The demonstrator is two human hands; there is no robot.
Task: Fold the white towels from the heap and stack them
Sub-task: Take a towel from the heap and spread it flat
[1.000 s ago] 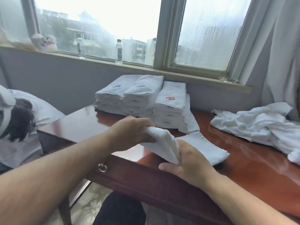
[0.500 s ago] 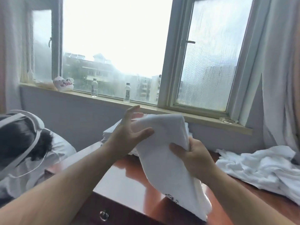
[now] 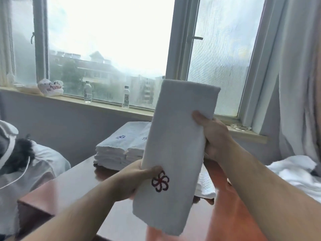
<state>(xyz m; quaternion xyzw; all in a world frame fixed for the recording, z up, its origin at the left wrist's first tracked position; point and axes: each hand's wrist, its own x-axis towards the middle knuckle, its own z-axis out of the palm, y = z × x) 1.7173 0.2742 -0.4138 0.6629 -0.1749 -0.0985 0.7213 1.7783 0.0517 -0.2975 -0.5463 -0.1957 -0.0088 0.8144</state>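
Head view, folded towel (image 3: 175, 150) upright, left hand (image 3: 132, 181), right hand (image 3: 213, 136) gripping.

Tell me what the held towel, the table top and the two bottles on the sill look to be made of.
Held towel: white woven cloth, likely cotton terry; matte, nubby nap, stitched red flower emblem. Table top: reddish-brown wood or veneer, probably lacquered; it is glossy and mirrors the window light. Two bottles: clear, thin-walled, capped, so probably plastic, though glass can't be ruled out at this distance.
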